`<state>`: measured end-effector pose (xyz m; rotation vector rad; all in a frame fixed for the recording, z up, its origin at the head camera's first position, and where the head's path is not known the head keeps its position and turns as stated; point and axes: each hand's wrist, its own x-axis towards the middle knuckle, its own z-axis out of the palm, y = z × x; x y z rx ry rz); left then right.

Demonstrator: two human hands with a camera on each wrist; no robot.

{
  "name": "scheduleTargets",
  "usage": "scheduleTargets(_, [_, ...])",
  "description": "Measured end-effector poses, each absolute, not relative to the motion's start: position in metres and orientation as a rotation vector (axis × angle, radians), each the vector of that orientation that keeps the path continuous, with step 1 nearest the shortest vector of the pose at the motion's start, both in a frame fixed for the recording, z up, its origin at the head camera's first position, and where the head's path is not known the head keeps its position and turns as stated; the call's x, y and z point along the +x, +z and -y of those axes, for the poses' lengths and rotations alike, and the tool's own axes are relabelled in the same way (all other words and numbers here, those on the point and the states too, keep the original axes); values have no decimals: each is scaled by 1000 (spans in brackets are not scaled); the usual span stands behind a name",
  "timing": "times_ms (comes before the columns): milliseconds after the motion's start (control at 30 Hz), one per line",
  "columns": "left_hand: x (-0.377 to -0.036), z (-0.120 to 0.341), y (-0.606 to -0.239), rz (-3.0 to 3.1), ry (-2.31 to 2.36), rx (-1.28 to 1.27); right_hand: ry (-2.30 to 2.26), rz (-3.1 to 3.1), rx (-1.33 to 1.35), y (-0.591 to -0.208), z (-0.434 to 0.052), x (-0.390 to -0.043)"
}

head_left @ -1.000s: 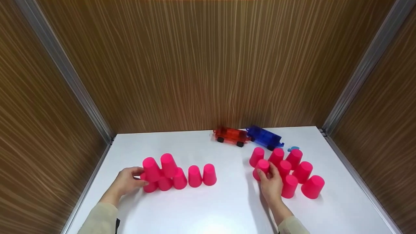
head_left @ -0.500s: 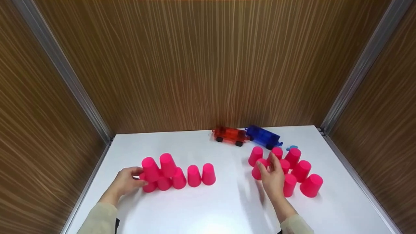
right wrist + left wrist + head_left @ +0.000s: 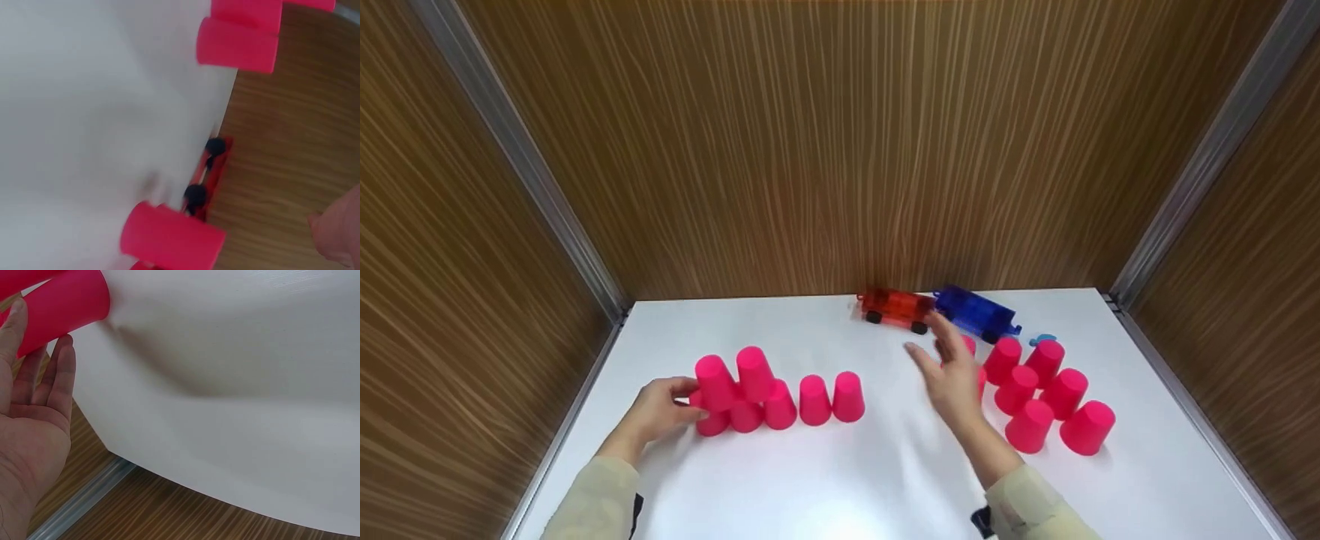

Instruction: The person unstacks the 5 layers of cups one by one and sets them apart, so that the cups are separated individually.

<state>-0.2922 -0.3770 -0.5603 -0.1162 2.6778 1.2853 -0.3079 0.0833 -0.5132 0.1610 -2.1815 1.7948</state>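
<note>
On the left of the head view several pink cups stand upside down in a row, and two more sit on top, an upper-left cup (image 3: 715,381) and a second upper cup (image 3: 755,375). My left hand (image 3: 655,409) holds the row's leftmost cup (image 3: 709,424) between thumb and fingers. The left wrist view shows the thumb against a pink cup (image 3: 67,304), fingers on its other side. My right hand (image 3: 954,381) is raised with thumb and fingers spread, nothing between them. Behind it, a pink cup (image 3: 982,381) is mostly hidden.
To the right, several pink cups (image 3: 1029,426) stand upside down in a cluster. A clear red toy car (image 3: 894,309) and a blue toy car (image 3: 975,313) lie at the back of the white table (image 3: 780,480). Beside them is a small light-blue piece (image 3: 1043,340). Wood-grain walls (image 3: 840,150) surround the table.
My right hand has come off a cup in the right cluster, spread its fingers and moved left. That cup stays standing. My left hand has kept its place at the row.
</note>
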Motion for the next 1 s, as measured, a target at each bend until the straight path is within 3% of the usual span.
scheduleTargets(300, [-290, 376, -557, -2698, 1280, -90, 1861, 2238, 447, -506, 1, -308])
scheduleTargets(533, [-289, 370, -557, -2694, 1284, -79, 1937, 2434, 477, -513, 53, -305])
scheduleTargets(1000, [-292, 359, -556, -2660, 1272, -110, 2009, 2575, 433, -528, 99, -305])
